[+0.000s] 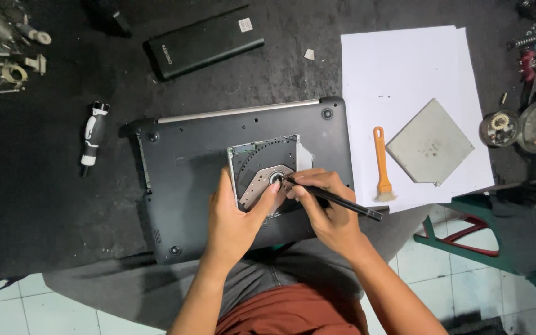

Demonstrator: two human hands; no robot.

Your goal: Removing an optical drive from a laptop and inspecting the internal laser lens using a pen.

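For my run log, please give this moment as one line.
left hand: steadies optical drive | right hand: holds black tool, tip at drive hub | laptop: upside down

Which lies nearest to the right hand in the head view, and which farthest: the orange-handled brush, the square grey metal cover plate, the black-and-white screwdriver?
1. Orange-handled brush, on the white paper just beside the right hand.
2. Square grey metal cover plate, farther along the same paper.
3. Black-and-white screwdriver, far across the upturned black laptop, on the dark mat.
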